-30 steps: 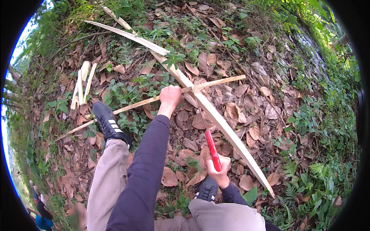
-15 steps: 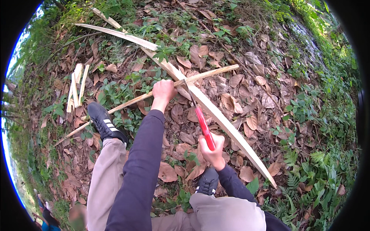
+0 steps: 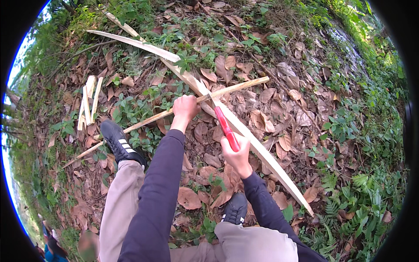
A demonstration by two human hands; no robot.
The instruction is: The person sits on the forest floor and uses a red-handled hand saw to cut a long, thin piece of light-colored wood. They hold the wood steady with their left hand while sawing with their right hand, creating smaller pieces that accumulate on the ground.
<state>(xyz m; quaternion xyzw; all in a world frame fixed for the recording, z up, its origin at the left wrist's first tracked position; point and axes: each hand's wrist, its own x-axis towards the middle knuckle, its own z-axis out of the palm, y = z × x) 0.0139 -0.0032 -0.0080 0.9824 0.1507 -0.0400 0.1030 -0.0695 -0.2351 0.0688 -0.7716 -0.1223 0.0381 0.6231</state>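
My left hand is closed round a long thin wooden strip and presses it down. The strip lies across a longer pale wooden plank on the ground, and its left end runs under or beside my left shoe. In my right hand is a saw, gripped by its red handle. Its short visible length of blade meets the strip just right of my left hand, where the strip crosses the plank. Whether the blade has cut into the wood cannot be made out.
Several short cut wooden pieces lie at the left, past my left shoe. Another curved, pointed wooden piece rests over the plank's far part. Dry leaves and low green plants cover the sloping ground. A person shows at lower left.
My right hand has pushed the saw forward and slightly left, so less blade shows between the handle and the strip. My left hand keeps its hold on the strip, almost unmoved.
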